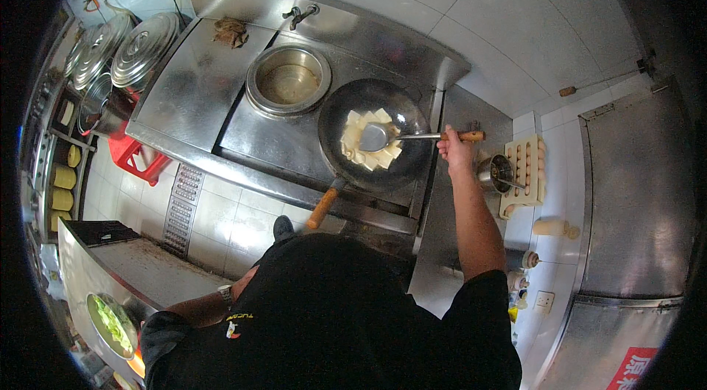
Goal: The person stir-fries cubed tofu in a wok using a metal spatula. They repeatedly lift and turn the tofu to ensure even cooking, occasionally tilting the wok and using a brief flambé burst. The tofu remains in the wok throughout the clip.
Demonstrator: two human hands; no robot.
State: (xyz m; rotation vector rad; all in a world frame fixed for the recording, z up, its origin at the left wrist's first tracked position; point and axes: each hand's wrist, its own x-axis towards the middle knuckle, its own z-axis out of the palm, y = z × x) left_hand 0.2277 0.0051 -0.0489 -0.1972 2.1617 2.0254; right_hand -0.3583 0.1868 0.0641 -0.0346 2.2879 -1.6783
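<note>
My right hand (457,151) is closed around the wooden handle of a metal cooking ladle (375,137). The ladle's bowl rests on pale, flat square pieces of food (373,157), which look like tofu or dough, in the middle of a dark wok (409,169). The wok sits on the steel range, its wooden handle (323,206) pointing towards me with no hand on it. My left hand is out of view; only the forearm with a wristwatch (225,295) shows beside my body.
A steel pot (288,80) with liquid stands left of the wok, below a tap (302,15). A brown cloth (231,32) lies at the back left. On the right are a metal container (495,173) with a utensil and an egg tray (522,169). A red stool (135,161) stands left.
</note>
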